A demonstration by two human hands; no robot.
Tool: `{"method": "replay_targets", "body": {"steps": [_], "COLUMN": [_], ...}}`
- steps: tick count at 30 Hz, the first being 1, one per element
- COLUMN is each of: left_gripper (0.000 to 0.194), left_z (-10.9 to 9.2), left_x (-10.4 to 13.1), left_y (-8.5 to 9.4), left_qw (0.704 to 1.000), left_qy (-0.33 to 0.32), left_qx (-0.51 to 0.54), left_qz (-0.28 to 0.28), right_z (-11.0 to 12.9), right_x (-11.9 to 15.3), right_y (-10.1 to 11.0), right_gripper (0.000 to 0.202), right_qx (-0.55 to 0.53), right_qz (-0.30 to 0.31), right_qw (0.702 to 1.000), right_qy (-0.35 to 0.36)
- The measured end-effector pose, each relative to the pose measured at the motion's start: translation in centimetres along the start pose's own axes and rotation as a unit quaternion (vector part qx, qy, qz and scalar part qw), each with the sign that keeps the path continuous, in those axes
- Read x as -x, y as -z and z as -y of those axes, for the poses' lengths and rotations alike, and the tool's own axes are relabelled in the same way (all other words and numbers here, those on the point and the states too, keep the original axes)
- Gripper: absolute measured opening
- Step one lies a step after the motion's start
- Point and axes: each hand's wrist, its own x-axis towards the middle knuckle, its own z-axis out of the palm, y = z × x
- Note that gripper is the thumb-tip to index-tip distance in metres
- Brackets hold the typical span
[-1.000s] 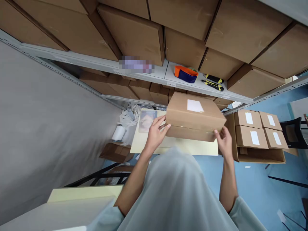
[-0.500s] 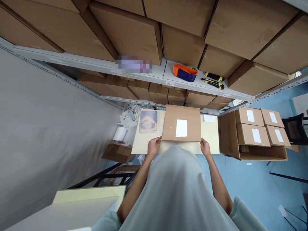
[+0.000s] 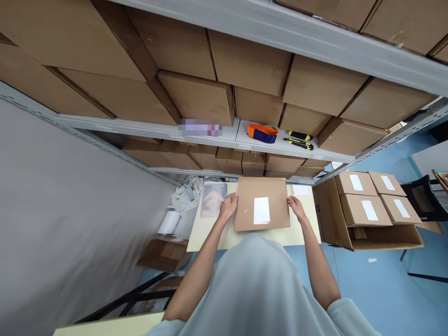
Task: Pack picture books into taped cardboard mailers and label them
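Note:
A flat brown cardboard box (image 3: 245, 205) with a white label (image 3: 261, 210) on its top face is over the pale yellow table (image 3: 206, 233). My left hand (image 3: 228, 206) grips the box's left side, near the upper part of that edge. On the opposite side, my right hand (image 3: 296, 206) has its fingers closed on the right edge. A clear plastic-wrapped item (image 3: 213, 199) lies to the left of my left hand. Beyond my right hand is a small white paper (image 3: 301, 190) on the table.
Shelves of brown boxes (image 3: 196, 100) rise in front, holding an orange and blue tape dispenser (image 3: 262, 133) and cutters (image 3: 298, 143). An open carton (image 3: 331, 219) with labelled boxes stands at right. White wrapping scraps (image 3: 185, 196) and another carton (image 3: 164, 254) are at left.
Both hands have moved from the box's near corners farther up its sides. The view has tilted up, showing more of the shelves.

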Motion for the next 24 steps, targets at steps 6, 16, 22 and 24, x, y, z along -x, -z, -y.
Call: {"method": "replay_targets", "body": {"steps": [6,16,22,24], "left_gripper": [0.068,0.088,0.079,0.074], "left_z": [-0.1,2.0,4.6,4.3], "left_x": [3.4,6.5,7.9,8.1], "left_y": [1.6,1.9,0.9,0.9], "left_qw": [0.994,0.989,0.993,0.996], "left_qy": [-0.030,-0.007,0.040,0.019], "left_qx": [0.102,0.146,0.081,0.066], "left_qz": [-0.018,-0.002,0.078,0.052], "right_z": [3.1,1.9,-0.1,0.3], "right_x": [4.9,8.4,9.2,9.3], "right_y": [2.8,4.9,4.8,5.1], "right_gripper": [0.086,0.091,0.093,0.094], "right_qx": [-0.035,-0.086,-0.054,-0.036], "right_qz": [-0.014,-0.031,0.031,0.019], "right_qw": [0.999,0.986,0.981,0.986], "right_qy": [-0.036,-0.138,-0.184,-0.164]}}
